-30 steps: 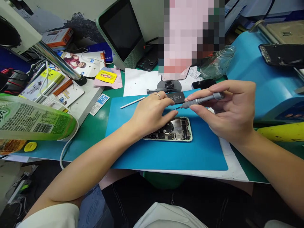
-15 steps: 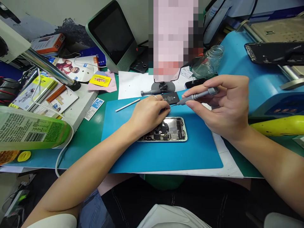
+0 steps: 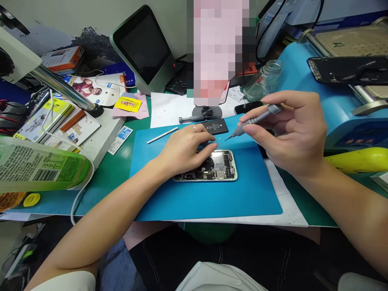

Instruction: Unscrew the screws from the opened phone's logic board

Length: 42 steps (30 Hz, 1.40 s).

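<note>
My right hand (image 3: 298, 135) holds a grey precision screwdriver (image 3: 256, 120) between thumb and fingers, its thin tip angled down to the left above the blue mat (image 3: 209, 202). An opened phone (image 3: 221, 171) lies on that mat with its inner parts exposed. Over the phone's left part rests my left hand (image 3: 186, 147), thumb and index finger apart, with nothing visible between them; the hand hides part of the phone. A black battery (image 3: 218, 126) lies just beyond the left fingers. Left of it lies a white stick (image 3: 162, 135).
Behind the mat lies another grey tool (image 3: 189, 120) beside a round stand base (image 3: 209, 111). A glass jar (image 3: 263, 83) stands near a blue machine (image 3: 321, 105), with a phone screen (image 3: 348, 69) on top. At left are a green bottle (image 3: 42, 165) and a microscope post (image 3: 66, 89).
The screwdriver tip has drawn away to the right from the left fingers. My left thumb and index finger have spread apart.
</note>
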Available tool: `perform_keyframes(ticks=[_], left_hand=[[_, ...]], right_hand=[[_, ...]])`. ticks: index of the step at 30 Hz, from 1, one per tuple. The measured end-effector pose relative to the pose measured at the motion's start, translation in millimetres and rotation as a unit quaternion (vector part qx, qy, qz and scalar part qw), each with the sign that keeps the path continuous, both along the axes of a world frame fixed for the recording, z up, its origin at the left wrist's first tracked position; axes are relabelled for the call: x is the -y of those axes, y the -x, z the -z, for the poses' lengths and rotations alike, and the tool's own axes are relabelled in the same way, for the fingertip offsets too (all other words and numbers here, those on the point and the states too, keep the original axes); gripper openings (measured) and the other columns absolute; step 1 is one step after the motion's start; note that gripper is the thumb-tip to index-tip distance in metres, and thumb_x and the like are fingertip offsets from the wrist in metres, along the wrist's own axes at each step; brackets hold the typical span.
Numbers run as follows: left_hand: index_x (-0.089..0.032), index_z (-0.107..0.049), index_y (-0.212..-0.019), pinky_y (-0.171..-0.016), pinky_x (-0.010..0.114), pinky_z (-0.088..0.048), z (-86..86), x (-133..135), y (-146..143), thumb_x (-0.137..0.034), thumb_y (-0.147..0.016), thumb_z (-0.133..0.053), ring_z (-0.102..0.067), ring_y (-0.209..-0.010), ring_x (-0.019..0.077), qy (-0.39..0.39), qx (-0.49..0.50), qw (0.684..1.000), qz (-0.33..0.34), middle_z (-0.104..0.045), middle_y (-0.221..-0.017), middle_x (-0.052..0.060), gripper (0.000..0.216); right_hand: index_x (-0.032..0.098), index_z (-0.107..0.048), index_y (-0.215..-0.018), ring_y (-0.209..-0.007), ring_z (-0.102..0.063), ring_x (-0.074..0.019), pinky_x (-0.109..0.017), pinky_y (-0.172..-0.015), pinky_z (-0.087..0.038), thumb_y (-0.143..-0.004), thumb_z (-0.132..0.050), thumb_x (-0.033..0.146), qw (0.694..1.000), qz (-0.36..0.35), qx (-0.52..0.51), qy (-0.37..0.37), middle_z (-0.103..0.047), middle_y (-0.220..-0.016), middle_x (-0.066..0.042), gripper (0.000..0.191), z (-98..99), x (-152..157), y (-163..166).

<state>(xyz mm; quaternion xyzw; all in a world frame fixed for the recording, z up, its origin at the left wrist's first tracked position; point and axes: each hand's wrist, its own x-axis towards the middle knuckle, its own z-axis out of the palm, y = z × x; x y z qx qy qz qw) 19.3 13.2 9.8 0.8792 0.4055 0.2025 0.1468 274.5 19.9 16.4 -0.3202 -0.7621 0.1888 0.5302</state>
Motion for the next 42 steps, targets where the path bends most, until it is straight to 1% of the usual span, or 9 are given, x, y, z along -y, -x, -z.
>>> perform_keyframes(ticks=[2, 4, 5, 7, 11, 15, 20, 31, 42], left_hand=[[-0.016, -0.079, -0.129, -0.092, 0.043, -0.057, -3.4, 5, 5, -0.055, -0.108, -0.064, -0.071, -0.105, 0.0290, -0.010, -0.016, 0.998, 0.053, -0.075, -0.120, 0.014, 0.047], [-0.015, -0.073, -0.139, -0.096, 0.046, -0.057, -6.0, 8, 8, -0.072, -0.099, -0.070, -0.068, -0.107, 0.0313, -0.014, -0.041, 0.994, 0.100, -0.071, -0.128, 0.017, 0.070], [-0.013, -0.071, -0.142, -0.098, 0.048, -0.056, -6.9, 9, 9, -0.078, -0.094, -0.073, -0.067, -0.108, 0.0323, -0.015, -0.054, 0.992, 0.117, -0.070, -0.131, 0.018, 0.081], [-0.010, -0.068, -0.145, -0.100, 0.049, -0.056, -7.8, 11, 9, -0.080, -0.088, -0.078, -0.065, -0.109, 0.0337, -0.019, -0.076, 0.988, 0.134, -0.068, -0.134, 0.020, 0.090], [-0.010, -0.070, -0.137, -0.097, 0.047, -0.057, -8.9, 13, 6, -0.064, -0.090, -0.083, -0.065, -0.109, 0.0332, -0.015, -0.108, 0.985, 0.133, -0.067, -0.130, 0.018, 0.073], [-0.011, -0.072, -0.132, -0.089, 0.046, -0.058, -11.7, 14, 4, -0.058, -0.091, -0.078, -0.065, -0.105, 0.0327, 0.007, -0.130, 0.985, 0.110, -0.068, -0.124, 0.016, 0.063], [-0.012, -0.072, -0.125, -0.086, 0.046, -0.057, -14.4, 12, 4, -0.059, -0.091, -0.076, -0.065, -0.103, 0.0323, 0.019, -0.151, 0.984, 0.090, -0.067, -0.121, 0.015, 0.058], [-0.012, -0.072, -0.123, -0.085, 0.044, -0.056, -16.7, 12, 5, -0.061, -0.091, -0.073, -0.065, -0.106, 0.0325, 0.019, -0.173, 0.981, 0.089, -0.066, -0.120, 0.014, 0.058], [-0.014, -0.072, -0.120, -0.085, 0.042, -0.056, -15.4, 12, 5, -0.061, -0.092, -0.074, -0.066, -0.106, 0.0320, 0.016, -0.162, 0.982, 0.091, -0.067, -0.120, 0.015, 0.055]], right_hand=[[0.038, -0.067, -0.132, -0.087, -0.084, -0.0234, -0.043, -0.074, -0.077, -0.090, -0.085, 0.015, 1.000, -0.001, 0.006, 0.010, -0.082, -0.104, 0.002, 0.051, -1.3, 3, -2], [0.043, -0.067, -0.138, -0.084, -0.083, -0.0230, -0.045, -0.076, -0.077, -0.093, -0.082, 0.014, 0.999, -0.011, 0.018, 0.030, -0.082, -0.106, 0.002, 0.055, -1.7, 7, -3], [0.044, -0.066, -0.140, -0.084, -0.083, -0.0222, -0.045, -0.078, -0.078, -0.094, -0.081, 0.014, 0.999, -0.020, 0.025, 0.038, -0.082, -0.106, 0.003, 0.057, -1.4, 9, -3], [0.045, -0.066, -0.143, -0.090, -0.084, -0.0208, -0.041, -0.081, -0.078, -0.094, -0.080, 0.014, 0.998, -0.040, 0.038, 0.040, -0.081, -0.108, 0.004, 0.060, 0.1, 12, -3], [0.044, -0.065, -0.147, -0.099, -0.085, -0.0201, -0.034, -0.083, -0.076, -0.091, -0.083, 0.012, 0.995, -0.077, 0.048, 0.028, -0.080, -0.119, 0.003, 0.067, 3.1, 13, -3], [0.044, -0.061, -0.146, -0.096, -0.085, -0.0188, -0.030, -0.079, -0.076, -0.089, -0.083, 0.008, 0.992, -0.118, 0.023, 0.038, -0.080, -0.112, 0.004, 0.072, 3.8, 12, -1], [0.037, -0.066, -0.140, -0.091, -0.085, -0.0181, -0.027, -0.079, -0.075, -0.088, -0.083, 0.008, 0.992, -0.115, 0.015, 0.052, -0.083, -0.110, 0.002, 0.061, 10.2, 14, 3], [0.033, -0.067, -0.137, -0.091, -0.085, -0.0170, -0.026, -0.081, -0.074, -0.090, -0.085, 0.012, 0.990, -0.123, 0.009, 0.073, -0.082, -0.108, 0.002, 0.054, 16.4, 15, 5], [0.035, -0.063, -0.143, -0.095, -0.085, -0.0179, -0.027, -0.080, -0.075, -0.093, -0.081, 0.012, 0.992, -0.118, 0.033, 0.043, -0.082, -0.114, 0.000, 0.058, 18.4, 14, 3]])
